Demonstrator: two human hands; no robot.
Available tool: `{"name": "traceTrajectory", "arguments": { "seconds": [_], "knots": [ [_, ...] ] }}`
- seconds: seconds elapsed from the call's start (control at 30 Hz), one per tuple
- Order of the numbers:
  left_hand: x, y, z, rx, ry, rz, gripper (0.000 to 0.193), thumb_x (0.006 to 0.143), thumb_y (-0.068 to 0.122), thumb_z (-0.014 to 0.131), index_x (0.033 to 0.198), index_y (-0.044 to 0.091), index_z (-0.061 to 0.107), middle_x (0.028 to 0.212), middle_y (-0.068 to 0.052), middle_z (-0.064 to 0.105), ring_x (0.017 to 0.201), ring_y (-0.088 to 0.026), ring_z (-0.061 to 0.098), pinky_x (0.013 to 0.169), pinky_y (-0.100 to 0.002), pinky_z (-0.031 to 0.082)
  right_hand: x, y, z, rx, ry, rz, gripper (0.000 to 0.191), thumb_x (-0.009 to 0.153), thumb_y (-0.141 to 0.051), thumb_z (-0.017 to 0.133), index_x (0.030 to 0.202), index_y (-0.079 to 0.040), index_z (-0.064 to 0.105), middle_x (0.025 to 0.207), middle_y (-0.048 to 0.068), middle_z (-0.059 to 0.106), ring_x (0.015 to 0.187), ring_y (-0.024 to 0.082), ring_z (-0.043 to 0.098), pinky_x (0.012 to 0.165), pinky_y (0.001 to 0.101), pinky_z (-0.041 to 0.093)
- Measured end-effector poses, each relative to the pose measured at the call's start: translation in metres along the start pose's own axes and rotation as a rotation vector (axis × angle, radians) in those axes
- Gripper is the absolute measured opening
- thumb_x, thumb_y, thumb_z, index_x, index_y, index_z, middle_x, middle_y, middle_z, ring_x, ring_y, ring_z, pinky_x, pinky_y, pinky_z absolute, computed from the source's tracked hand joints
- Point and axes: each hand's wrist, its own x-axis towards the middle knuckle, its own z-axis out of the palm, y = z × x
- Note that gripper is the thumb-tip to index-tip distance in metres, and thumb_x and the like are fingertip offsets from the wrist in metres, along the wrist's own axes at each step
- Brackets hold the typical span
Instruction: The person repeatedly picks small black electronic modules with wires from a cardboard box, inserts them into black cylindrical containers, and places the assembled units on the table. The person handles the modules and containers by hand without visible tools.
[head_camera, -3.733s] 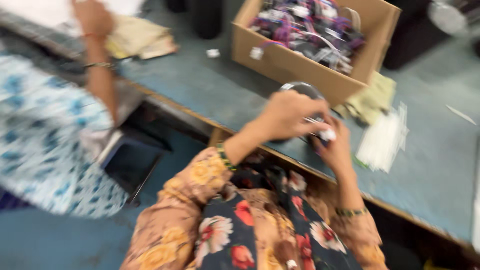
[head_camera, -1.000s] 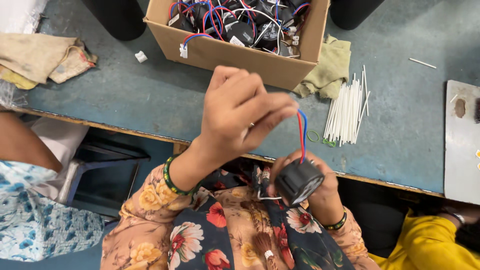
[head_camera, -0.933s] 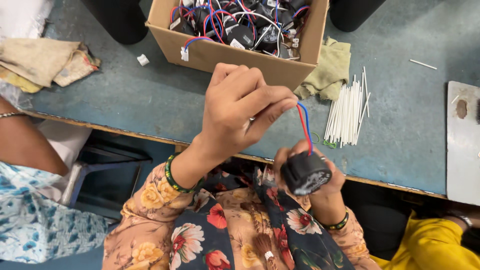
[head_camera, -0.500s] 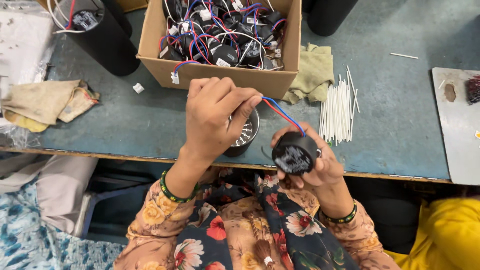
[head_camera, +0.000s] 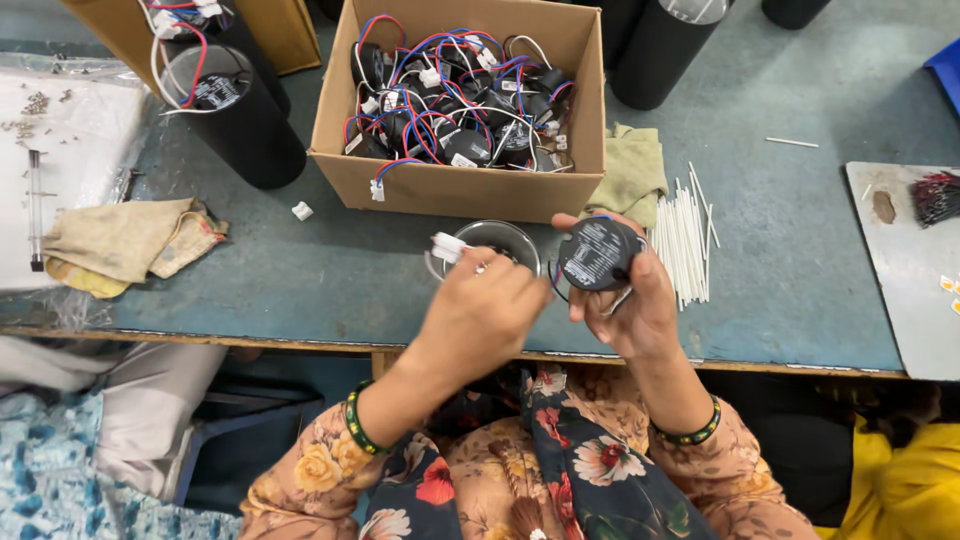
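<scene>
Left hand (head_camera: 485, 310) closed, fingers pinched; right hand (head_camera: 625, 300) curled, gripping, both raised.

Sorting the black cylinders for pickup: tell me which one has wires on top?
The left black cylinder, beside the cardboard box; the others show no wires.

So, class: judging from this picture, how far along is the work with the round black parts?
Done: nothing finished is clearly set apart. In hand: the right hand holds a round black part; the left hand pinches its white connector. Left: the cardboard box holds many wired parts.

Round black driver (head_camera: 598, 254) upright (perhaps), white connector (head_camera: 447, 246) aloft.
</scene>
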Motion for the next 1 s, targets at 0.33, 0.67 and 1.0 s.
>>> {"name": "traceTrajectory", "arguments": {
  "seconds": [0.33,0.67,1.0],
  "knots": [
    [0.011,0.001,-0.008,0.003,0.038,0.325,0.006,0.090,0.018,0.068,0.088,0.015,0.063,0.087,0.000,0.057,0.089,-0.018,0.060,0.094,-0.037,0.048,-0.005,0.015,0.012,-0.857,-0.025,-0.091,0.040,0.114,-0.036,0.052,0.134,0.000,0.053,0.120,0.009,0.062,0.105,0.012,0.057,0.097,0.0256,0.047],
    [0.038,-0.004,-0.013,-0.299,0.155,0.212,0.021,0.093,0.034,0.075,0.097,0.016,0.066,0.104,0.000,0.059,0.095,-0.020,0.058,0.084,-0.038,0.045,-0.025,0.011,-0.008,-0.746,0.044,0.243,0.052,0.107,-0.043,0.047,0.124,0.002,0.066,0.095,0.004,0.068,0.076,0.010,0.061,0.058,0.0234,0.048],
    [0.010,-0.019,-0.019,-0.327,0.255,-0.204,0.022,0.089,0.019,0.083,0.105,0.013,0.070,0.098,-0.003,0.065,0.093,-0.025,0.063,0.082,-0.039,0.045,-0.023,-0.007,-0.001,-0.245,0.028,0.357,0.077,0.099,-0.059,0.051,0.132,0.010,0.060,0.101,0.018,0.075,0.084,0.019,0.075,0.072,0.0291,0.059]
  ]
}}
